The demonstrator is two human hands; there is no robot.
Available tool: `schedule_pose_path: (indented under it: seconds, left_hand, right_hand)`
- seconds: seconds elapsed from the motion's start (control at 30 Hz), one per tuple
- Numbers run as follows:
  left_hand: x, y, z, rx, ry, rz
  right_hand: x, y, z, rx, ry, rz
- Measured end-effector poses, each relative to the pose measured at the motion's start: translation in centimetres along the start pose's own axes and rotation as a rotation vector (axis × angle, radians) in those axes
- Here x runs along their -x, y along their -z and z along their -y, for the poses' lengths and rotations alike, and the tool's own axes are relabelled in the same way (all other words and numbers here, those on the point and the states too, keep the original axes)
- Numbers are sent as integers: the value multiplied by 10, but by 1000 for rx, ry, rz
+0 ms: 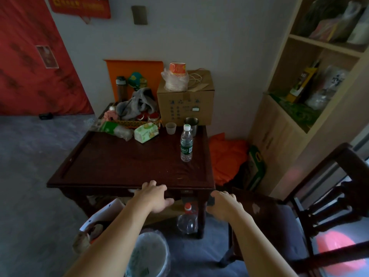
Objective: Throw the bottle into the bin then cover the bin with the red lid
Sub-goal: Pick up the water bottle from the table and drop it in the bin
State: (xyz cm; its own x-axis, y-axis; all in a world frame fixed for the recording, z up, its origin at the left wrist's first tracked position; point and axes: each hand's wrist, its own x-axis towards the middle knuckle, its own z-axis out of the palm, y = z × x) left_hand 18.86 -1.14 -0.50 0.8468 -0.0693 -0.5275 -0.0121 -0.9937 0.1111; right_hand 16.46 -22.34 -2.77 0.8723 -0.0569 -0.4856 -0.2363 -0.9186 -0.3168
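Note:
A clear plastic bottle (186, 143) with a green label and white cap stands upright on the right side of the dark wooden table (119, 164). A white bin (148, 254), open on top, stands on the floor below me, partly hidden by my left forearm. A red round lid (333, 250) lies at the lower right behind the chair's bars. My left hand (154, 195) hovers at the table's front edge, fingers apart, holding nothing. My right hand (224, 204) is open beside the table's front right corner, also holding nothing.
A dark wooden chair (279, 222) stands at my right. A second clear bottle with a red cap (187, 218) stands on the floor under the table. A cardboard box (185, 100), cups, tissue packs and cloth crowd the table's back. Shelves line the right wall.

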Motion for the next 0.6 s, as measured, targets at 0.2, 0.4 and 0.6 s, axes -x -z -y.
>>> schedule_pose_path:
  seconds: [0.2, 0.4, 0.6]
  left_hand:
    - [-26, 3, -17, -10, 42, 30]
    - [-43, 4, -24, -11, 89, 37]
    - [-72, 10, -32, -8, 100, 77]
  right_hand:
    - [-36, 14, -18, -14, 52, 17]
    - [-64, 13, -25, -38, 62, 62]
    - [-94, 16, -31, -35, 55, 89]
